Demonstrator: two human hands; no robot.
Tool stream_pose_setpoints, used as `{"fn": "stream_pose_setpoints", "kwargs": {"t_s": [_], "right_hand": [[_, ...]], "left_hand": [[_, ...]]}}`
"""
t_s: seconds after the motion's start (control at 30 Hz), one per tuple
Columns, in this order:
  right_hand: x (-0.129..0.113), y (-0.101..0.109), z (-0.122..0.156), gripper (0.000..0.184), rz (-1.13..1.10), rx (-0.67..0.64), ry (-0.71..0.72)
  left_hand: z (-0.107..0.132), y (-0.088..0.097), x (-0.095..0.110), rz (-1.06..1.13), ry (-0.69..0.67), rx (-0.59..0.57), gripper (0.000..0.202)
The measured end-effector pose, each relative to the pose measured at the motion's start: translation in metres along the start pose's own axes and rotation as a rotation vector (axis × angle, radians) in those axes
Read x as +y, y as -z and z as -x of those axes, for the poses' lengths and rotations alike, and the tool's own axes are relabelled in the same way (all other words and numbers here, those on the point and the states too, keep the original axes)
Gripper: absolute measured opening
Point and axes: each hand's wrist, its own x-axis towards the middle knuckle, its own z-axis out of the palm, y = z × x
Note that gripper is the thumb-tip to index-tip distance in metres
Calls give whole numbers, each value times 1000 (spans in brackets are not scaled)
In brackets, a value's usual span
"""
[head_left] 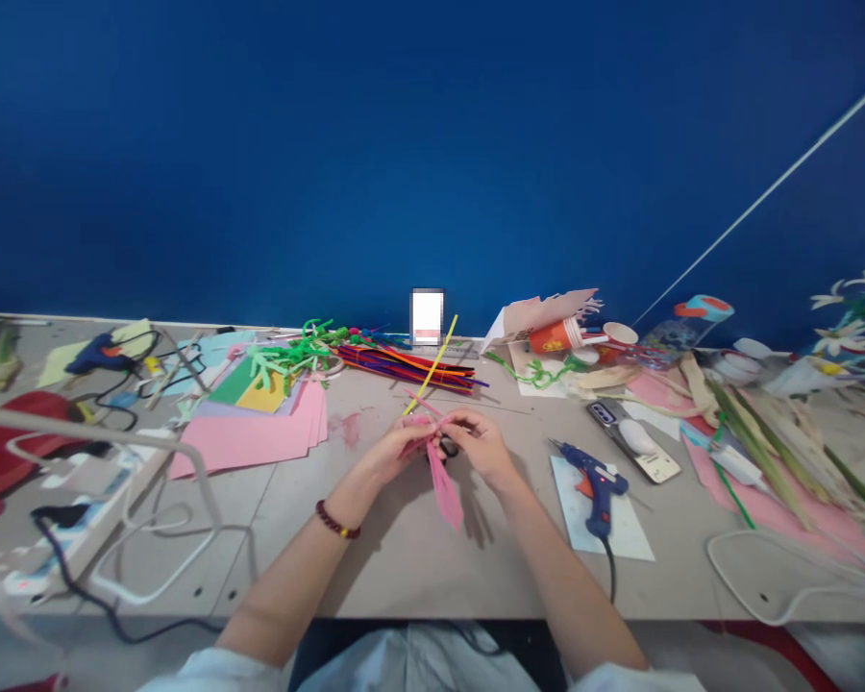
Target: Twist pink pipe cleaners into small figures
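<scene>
Over the middle of the table, my left hand is closed on a pink paper strip that hangs down with a pointed end. My right hand pinches the same pink piece at its upper part, fingertips close to the left ones. A thin pink tip sticks up above the fingers. A yellow pipe cleaner slants up and away behind my left hand; whether it is held or only lies there, I cannot tell. Something small and black shows between the hands, partly hidden by the fingers.
Bundled pipe cleaners lie behind the hands. On the right are a blue glue gun on a white card, a phone, and an orange paper cup. Pink sheets and a power strip with cables occupy the left.
</scene>
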Motion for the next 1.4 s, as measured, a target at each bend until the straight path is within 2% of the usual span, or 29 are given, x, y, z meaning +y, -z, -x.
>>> {"fn": "stream_pose_setpoints", "kwargs": {"t_s": [0.07, 0.17, 0.23, 0.33, 0.43, 0.53, 0.63, 0.73, 0.83, 0.97, 1.07, 1.2, 1.3, 1.4], "right_hand": [[2, 1, 0, 21, -22, 35, -7], [4, 1, -1, 22, -18, 129, -9], [4, 0, -1, 24, -44, 160, -37], [5, -3, 0, 28, -98, 166, -91], [6, -4, -1, 29, -100, 158, -113], [7, -3, -3, 24, -26, 123, -38], [5, 0, -4, 18, 76, 70, 97], [0, 4, -4, 16, 125, -10, 154], [-6, 7, -1, 17, 88, -112, 119], [-10, 9, 1, 20, 48, -190, 78], [-8, 8, -1, 23, 59, -91, 82], [-5, 7, -5, 31, -40, 61, -41], [-3, 6, -6, 32, -52, 136, -62], [0, 6, -6, 31, -18, 171, -43]], "left_hand": [[0, -1, -1, -156, -145, 81, 25], [0, -2, -3, -553, -515, 288, 26], [1, -2, -5, -839, -706, 366, 22], [2, -3, -8, -1156, -843, 375, 10], [2, -3, -12, -1270, -902, 384, 11], [0, -2, -14, -1199, -886, 358, 15], [-3, -1, -13, -983, -793, 282, 15], [-1, -1, -6, -688, -564, 134, 21], [4, -1, 1, -419, -305, -44, 26], [8, -1, 4, -248, -118, -151, 24], [5, 0, 0, -195, -91, -137, 23], [0, -1, -7, -113, -194, -58, 24], [-2, -5, -11, -125, -260, -21, 30], [-4, -9, -16, -194, -263, 106, 25]]}}
